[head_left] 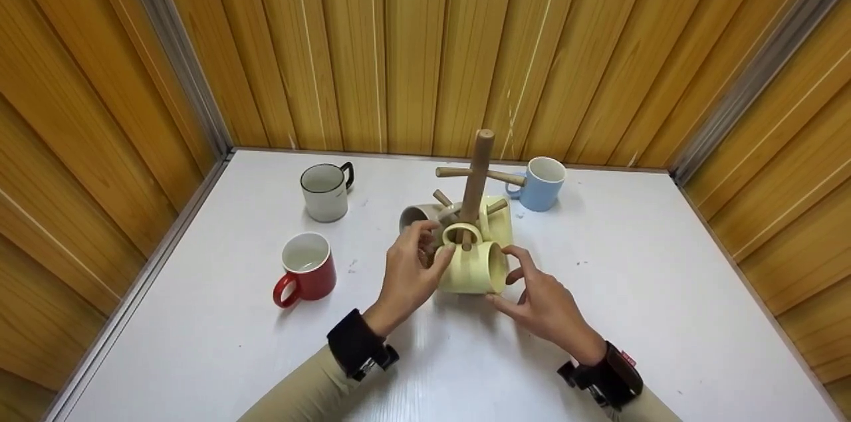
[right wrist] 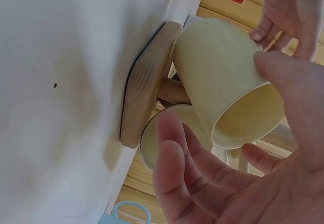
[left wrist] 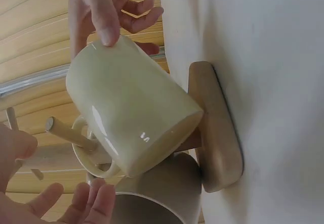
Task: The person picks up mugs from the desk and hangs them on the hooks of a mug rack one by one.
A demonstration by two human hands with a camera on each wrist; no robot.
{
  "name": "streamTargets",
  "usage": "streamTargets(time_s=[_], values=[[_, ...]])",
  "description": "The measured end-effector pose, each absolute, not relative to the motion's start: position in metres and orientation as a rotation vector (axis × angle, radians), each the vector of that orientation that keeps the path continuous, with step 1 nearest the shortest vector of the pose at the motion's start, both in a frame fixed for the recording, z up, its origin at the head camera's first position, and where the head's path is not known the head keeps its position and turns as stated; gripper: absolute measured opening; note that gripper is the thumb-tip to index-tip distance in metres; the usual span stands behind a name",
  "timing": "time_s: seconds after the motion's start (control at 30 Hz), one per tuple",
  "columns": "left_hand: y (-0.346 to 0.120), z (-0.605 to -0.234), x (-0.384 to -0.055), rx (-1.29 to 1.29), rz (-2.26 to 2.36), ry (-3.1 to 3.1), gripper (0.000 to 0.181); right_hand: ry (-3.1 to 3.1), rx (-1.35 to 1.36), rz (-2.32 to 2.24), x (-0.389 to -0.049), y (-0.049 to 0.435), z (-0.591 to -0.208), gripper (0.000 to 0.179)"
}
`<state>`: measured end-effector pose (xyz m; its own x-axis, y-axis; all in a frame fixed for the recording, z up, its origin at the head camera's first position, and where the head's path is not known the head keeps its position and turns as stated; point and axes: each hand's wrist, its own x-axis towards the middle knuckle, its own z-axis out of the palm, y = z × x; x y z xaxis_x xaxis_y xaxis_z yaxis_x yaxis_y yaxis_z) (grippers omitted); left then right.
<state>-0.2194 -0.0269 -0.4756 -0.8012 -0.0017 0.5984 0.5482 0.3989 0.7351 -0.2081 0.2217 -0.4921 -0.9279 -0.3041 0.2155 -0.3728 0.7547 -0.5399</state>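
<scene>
A pale yellow mug (head_left: pixel 469 272) hangs sideways by its handle on a lower peg of a wooden mug tree (head_left: pixel 477 176). My right hand (head_left: pixel 548 306) is at the mug's mouth, thumb on one side of the rim and a fingertip on the other; its remaining fingers are loose, as the right wrist view shows. On the closed end's side, my left hand (head_left: pixel 409 272) has its fingers apart and loosely bent, beside the mug and holding nothing. A greyish mug (left wrist: pixel 159 193) hangs on the tree near the left hand. Behind, a second yellow mug (right wrist: pixel 174 130) hangs too.
At the left of the white table (head_left: pixel 631 316) stand a red mug (head_left: pixel 316 279) and a white mug with a black handle (head_left: pixel 326 199). A light blue mug (head_left: pixel 542 189) is at the back right. Wood-patterned walls (head_left: pixel 412 43) enclose the table's back and sides.
</scene>
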Motion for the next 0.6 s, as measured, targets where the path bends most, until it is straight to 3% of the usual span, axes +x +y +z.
streamTargets(time_s=[0.37,0.6], values=[[-0.017,-0.461,-0.23,-0.549,-1.254,-2.266,0.071,-2.918,0.691,0.868,-0.209,0.241,-0.485,0.088],[-0.016,-0.459,-0.237,-0.552,-1.188,-2.344,0.081,-2.836,0.743,0.755,-0.218,0.252,-0.484,0.075]])
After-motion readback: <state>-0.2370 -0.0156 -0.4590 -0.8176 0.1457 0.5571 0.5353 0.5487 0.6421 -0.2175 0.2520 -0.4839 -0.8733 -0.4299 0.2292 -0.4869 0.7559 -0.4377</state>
